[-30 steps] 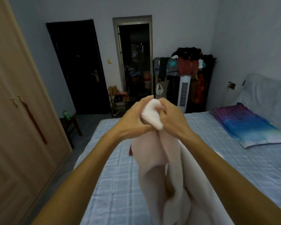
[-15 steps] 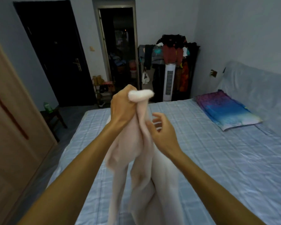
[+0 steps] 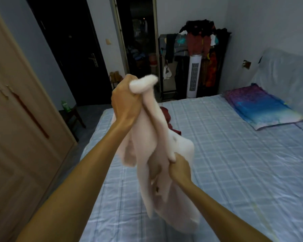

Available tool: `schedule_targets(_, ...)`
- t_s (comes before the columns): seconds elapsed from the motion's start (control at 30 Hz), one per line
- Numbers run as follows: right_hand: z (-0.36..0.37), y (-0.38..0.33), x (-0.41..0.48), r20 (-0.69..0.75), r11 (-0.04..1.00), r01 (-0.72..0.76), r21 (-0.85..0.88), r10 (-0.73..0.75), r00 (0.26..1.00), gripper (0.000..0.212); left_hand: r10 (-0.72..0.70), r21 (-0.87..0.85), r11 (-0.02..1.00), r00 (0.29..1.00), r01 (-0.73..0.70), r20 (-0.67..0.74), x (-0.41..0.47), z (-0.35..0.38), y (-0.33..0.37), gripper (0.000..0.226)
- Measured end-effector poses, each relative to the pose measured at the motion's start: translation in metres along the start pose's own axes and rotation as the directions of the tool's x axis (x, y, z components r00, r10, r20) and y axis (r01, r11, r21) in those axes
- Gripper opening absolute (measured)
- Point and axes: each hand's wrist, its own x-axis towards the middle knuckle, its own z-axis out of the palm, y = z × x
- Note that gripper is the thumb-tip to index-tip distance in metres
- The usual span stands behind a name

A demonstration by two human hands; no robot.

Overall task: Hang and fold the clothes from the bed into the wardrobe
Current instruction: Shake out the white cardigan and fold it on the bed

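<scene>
The left hand [image 3: 126, 100] is fisted around the top end of a pale pink garment [image 3: 157, 131], which hangs above the bed [image 3: 234, 163] near its wardrobe-side edge. The right hand [image 3: 179, 169] clutches a fold lower down. A dark red garment [image 3: 166, 114] lies on the bed behind it.

We wore our camera on the head, facing forward and down along both forearms. The left hand [image 3: 126, 100], right hand [image 3: 179, 169] and pale garment [image 3: 157, 137] sat close to the lens, with the bed [image 3: 234, 154] beneath, the wardrobe [image 3: 16, 119] at left and the dark door [image 3: 72, 55] far off.
</scene>
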Motion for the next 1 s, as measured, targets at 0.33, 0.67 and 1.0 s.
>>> schedule_targets(0.33, -0.119, -0.04, 0.057, -0.338, 0.959, 0.177, -0.219, -0.245, 0.909, 0.02, -0.211, 0.086, 0.976, 0.958, 0.198, 0.195, 0.001, -0.046, -0.073, 0.015)
schedule_targets(0.67, -0.213, -0.096, 0.083, -0.079, 0.701, 0.469, -0.537, -0.596, 0.799, 0.03, -0.44, -0.055, 0.888, 0.878, 0.457, 0.186, 0.002, -0.046, -0.073, 0.02)
schedule_targets(1.0, -0.241, -0.101, 0.082, -0.124, 0.654, 0.553, -0.516, -0.696, 0.707, 0.051, -0.513, -0.284, 0.802, 0.85, 0.525, 0.121, 0.002, -0.035, -0.048, 0.041)
